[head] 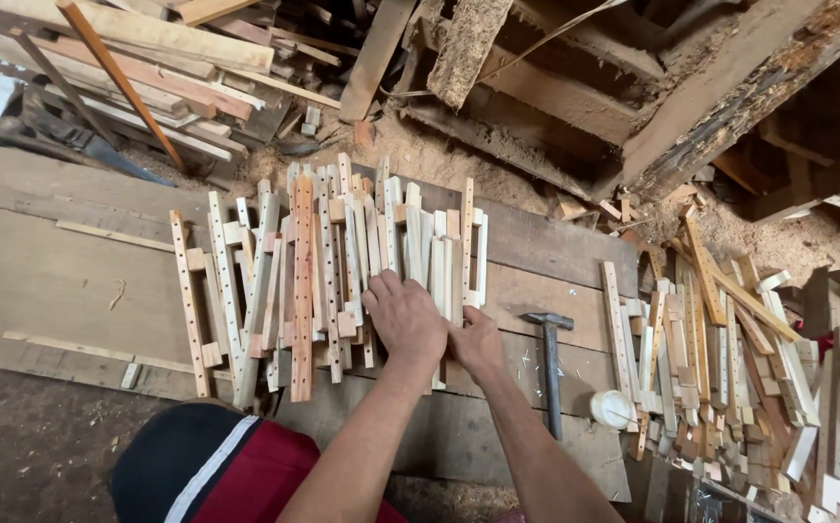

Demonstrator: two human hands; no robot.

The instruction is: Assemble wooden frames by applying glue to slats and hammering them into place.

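Under the left hand (403,318) and right hand (476,341) lay a row of drilled slats (323,261), pale cream to tan, each marked with a line of small dark holes. One slat (302,291) left of the left hand was a warmer orange-brown. The board (52,261) beneath them was dull grey-brown. Just right of the right hand lay a hammer (549,363) of dark grey metal, and beyond it a small white tub (612,408). Farther right, a heap of offcuts (730,368) mixed cream, honey and reddish tones. Near the forearms, a garment (217,470) showed black and red with a white stripe.
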